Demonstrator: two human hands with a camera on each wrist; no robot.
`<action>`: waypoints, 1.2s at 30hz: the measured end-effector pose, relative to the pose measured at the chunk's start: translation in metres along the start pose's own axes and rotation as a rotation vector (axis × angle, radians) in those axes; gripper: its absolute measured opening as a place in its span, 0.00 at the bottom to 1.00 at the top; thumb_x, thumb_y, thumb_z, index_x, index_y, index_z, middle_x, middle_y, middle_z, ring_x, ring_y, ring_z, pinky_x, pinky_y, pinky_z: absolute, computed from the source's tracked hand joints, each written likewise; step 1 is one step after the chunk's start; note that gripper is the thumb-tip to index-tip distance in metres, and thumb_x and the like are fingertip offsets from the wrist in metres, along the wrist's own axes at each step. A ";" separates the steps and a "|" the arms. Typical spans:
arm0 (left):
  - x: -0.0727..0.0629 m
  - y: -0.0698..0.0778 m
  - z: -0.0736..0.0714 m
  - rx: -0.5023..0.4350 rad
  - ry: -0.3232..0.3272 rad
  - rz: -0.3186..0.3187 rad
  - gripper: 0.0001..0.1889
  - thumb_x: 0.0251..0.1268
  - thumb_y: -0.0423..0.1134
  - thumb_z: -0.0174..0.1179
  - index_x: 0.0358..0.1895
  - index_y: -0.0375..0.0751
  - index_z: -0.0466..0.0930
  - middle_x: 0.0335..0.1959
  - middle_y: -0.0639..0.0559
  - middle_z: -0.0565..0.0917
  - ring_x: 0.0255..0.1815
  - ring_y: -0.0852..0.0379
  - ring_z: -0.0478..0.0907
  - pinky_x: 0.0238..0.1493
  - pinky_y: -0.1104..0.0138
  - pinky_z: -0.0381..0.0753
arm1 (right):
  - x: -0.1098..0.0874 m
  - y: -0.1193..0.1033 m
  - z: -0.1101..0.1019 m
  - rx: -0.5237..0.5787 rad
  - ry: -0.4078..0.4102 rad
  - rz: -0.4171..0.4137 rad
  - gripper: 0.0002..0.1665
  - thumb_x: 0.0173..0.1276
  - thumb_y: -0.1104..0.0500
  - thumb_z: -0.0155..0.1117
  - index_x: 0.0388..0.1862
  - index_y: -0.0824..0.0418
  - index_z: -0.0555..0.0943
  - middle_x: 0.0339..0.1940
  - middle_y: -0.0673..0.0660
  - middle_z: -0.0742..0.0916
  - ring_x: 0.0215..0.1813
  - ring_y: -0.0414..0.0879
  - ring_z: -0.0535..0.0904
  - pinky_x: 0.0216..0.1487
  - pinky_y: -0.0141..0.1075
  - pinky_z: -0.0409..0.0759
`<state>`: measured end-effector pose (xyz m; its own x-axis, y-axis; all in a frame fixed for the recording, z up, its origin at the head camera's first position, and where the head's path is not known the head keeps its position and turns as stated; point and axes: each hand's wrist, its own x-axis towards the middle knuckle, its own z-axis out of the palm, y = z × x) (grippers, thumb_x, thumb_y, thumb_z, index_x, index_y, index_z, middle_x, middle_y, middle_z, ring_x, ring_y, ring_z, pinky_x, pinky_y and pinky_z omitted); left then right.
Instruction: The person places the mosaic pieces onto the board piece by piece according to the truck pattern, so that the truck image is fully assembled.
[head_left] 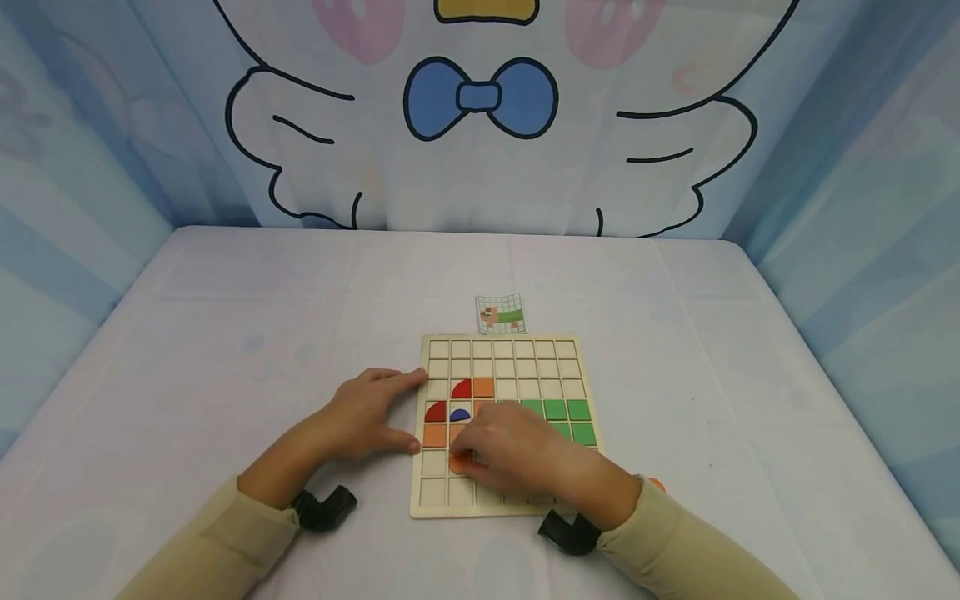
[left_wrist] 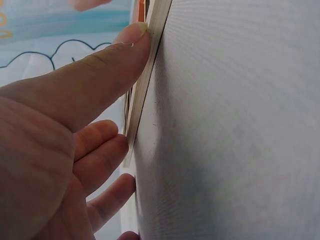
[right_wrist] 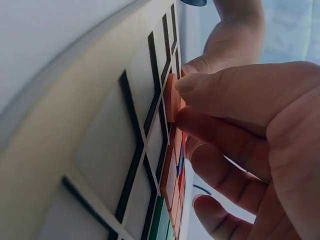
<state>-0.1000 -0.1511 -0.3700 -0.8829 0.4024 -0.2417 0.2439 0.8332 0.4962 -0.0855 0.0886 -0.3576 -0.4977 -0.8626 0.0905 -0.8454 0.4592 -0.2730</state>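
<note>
A wooden grid board (head_left: 435,492) lies on the table with flat coloured pieces in its cells. My left hand (head_left: 367,417) is spread at its left edge; in the left wrist view the thumb (left_wrist: 110,62) touches the board's side. My right hand (head_left: 517,446) reaches over the lower middle, hiding several cells. Its thumb and index finger pinch a rounded orange piece (right_wrist: 171,97) at a cell low on the left. Above it sit red quarter-round pieces (head_left: 462,389), a blue half-round piece (head_left: 460,414) and orange squares (head_left: 434,436). Green squares (head_left: 582,433) fill cells on the right.
Behind the board lies a small picture card (head_left: 501,314) with an animal pattern on a grid. An orange piece (head_left: 657,483) shows partly beside the right sleeve. Black wrist-worn devices (head_left: 326,510) sit under both wrists. A printed curtain (head_left: 480,183) hangs along the table's back.
</note>
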 end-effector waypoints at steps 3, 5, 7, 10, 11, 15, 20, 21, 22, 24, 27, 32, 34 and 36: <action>0.000 0.000 0.000 -0.001 0.003 0.006 0.48 0.49 0.52 0.78 0.75 0.45 0.66 0.68 0.42 0.73 0.71 0.37 0.62 0.64 0.39 0.64 | -0.002 0.001 -0.002 0.022 -0.007 0.016 0.05 0.66 0.57 0.70 0.40 0.55 0.89 0.35 0.44 0.87 0.37 0.40 0.79 0.41 0.31 0.76; 0.000 0.000 0.000 -0.003 0.005 0.008 0.48 0.49 0.52 0.79 0.75 0.44 0.66 0.68 0.42 0.73 0.71 0.37 0.62 0.63 0.39 0.64 | -0.004 0.003 -0.004 0.041 -0.016 0.034 0.07 0.65 0.59 0.70 0.42 0.56 0.89 0.37 0.45 0.88 0.40 0.40 0.80 0.45 0.33 0.78; 0.000 0.001 0.000 -0.004 0.006 0.007 0.48 0.49 0.52 0.79 0.75 0.44 0.66 0.68 0.41 0.73 0.71 0.37 0.62 0.63 0.39 0.65 | -0.008 0.006 -0.008 0.063 -0.025 0.050 0.08 0.64 0.61 0.70 0.43 0.56 0.88 0.38 0.46 0.88 0.43 0.41 0.81 0.49 0.36 0.78; -0.001 0.001 0.000 -0.005 0.007 0.005 0.48 0.49 0.52 0.79 0.75 0.44 0.66 0.68 0.41 0.73 0.71 0.37 0.62 0.64 0.39 0.65 | -0.017 0.011 -0.015 0.094 -0.043 0.092 0.11 0.64 0.62 0.70 0.45 0.57 0.87 0.41 0.47 0.88 0.46 0.42 0.81 0.53 0.39 0.77; -0.001 0.001 0.000 -0.004 0.007 0.006 0.49 0.49 0.52 0.79 0.75 0.44 0.66 0.68 0.41 0.73 0.71 0.37 0.62 0.64 0.39 0.64 | -0.021 0.012 -0.017 0.104 -0.050 0.111 0.11 0.64 0.62 0.69 0.46 0.57 0.87 0.42 0.47 0.88 0.47 0.43 0.81 0.53 0.39 0.77; -0.001 0.001 0.000 0.002 0.011 0.008 0.49 0.49 0.52 0.79 0.75 0.44 0.66 0.68 0.41 0.73 0.71 0.37 0.62 0.63 0.39 0.65 | -0.037 0.018 -0.023 0.113 -0.060 0.190 0.13 0.66 0.60 0.69 0.50 0.57 0.86 0.47 0.48 0.87 0.51 0.45 0.80 0.55 0.43 0.77; -0.001 0.002 0.000 0.004 0.013 0.008 0.48 0.49 0.52 0.79 0.75 0.44 0.66 0.68 0.41 0.73 0.71 0.37 0.62 0.63 0.39 0.65 | -0.055 0.025 -0.030 0.112 -0.058 0.261 0.16 0.66 0.58 0.70 0.53 0.58 0.84 0.51 0.49 0.86 0.54 0.48 0.80 0.57 0.47 0.77; -0.001 0.002 0.000 0.003 0.014 0.008 0.48 0.49 0.52 0.79 0.75 0.44 0.66 0.68 0.41 0.73 0.71 0.37 0.62 0.63 0.39 0.65 | -0.058 0.027 -0.032 0.111 -0.056 0.269 0.17 0.66 0.58 0.70 0.53 0.58 0.84 0.52 0.49 0.86 0.55 0.48 0.80 0.57 0.48 0.77; -0.001 0.002 0.000 0.002 0.014 0.007 0.48 0.49 0.51 0.79 0.75 0.44 0.67 0.68 0.41 0.73 0.71 0.37 0.62 0.63 0.39 0.65 | -0.061 0.028 -0.033 0.110 -0.054 0.273 0.17 0.66 0.58 0.70 0.54 0.58 0.84 0.52 0.50 0.86 0.56 0.49 0.80 0.57 0.48 0.77; -0.002 0.002 0.000 0.001 0.014 0.005 0.48 0.49 0.51 0.79 0.75 0.44 0.66 0.68 0.41 0.73 0.71 0.37 0.62 0.63 0.39 0.65 | -0.068 0.030 -0.035 0.108 -0.049 0.281 0.18 0.65 0.58 0.71 0.54 0.58 0.83 0.52 0.50 0.85 0.56 0.49 0.80 0.57 0.49 0.77; -0.002 0.002 0.000 0.004 0.013 0.007 0.48 0.49 0.52 0.79 0.75 0.44 0.66 0.68 0.41 0.73 0.71 0.37 0.62 0.63 0.39 0.65 | -0.077 0.033 -0.036 0.101 -0.041 0.294 0.19 0.64 0.58 0.71 0.54 0.58 0.83 0.53 0.50 0.85 0.56 0.50 0.80 0.57 0.49 0.77; -0.001 0.001 0.000 0.001 0.010 0.010 0.48 0.49 0.52 0.78 0.75 0.44 0.66 0.69 0.43 0.73 0.71 0.37 0.62 0.63 0.39 0.64 | -0.091 0.036 -0.036 0.095 -0.028 0.316 0.20 0.63 0.57 0.73 0.54 0.58 0.82 0.52 0.49 0.85 0.55 0.49 0.80 0.56 0.48 0.77; -0.001 0.001 0.000 0.000 0.008 0.008 0.48 0.49 0.52 0.78 0.75 0.44 0.66 0.69 0.43 0.73 0.71 0.37 0.62 0.64 0.39 0.64 | -0.097 0.038 -0.035 0.088 -0.020 0.320 0.20 0.63 0.56 0.73 0.53 0.57 0.83 0.51 0.48 0.85 0.54 0.48 0.80 0.55 0.48 0.78; -0.001 0.002 0.000 0.002 0.007 0.003 0.49 0.49 0.52 0.78 0.75 0.44 0.66 0.69 0.42 0.73 0.71 0.37 0.62 0.64 0.39 0.64 | -0.102 0.040 -0.035 0.086 -0.010 0.326 0.20 0.62 0.56 0.73 0.53 0.57 0.83 0.51 0.48 0.85 0.54 0.48 0.80 0.55 0.48 0.78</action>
<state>-0.0989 -0.1500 -0.3689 -0.8851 0.4020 -0.2345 0.2471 0.8329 0.4953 -0.0751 0.2021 -0.3439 -0.7372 -0.6752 -0.0240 -0.6220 0.6921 -0.3662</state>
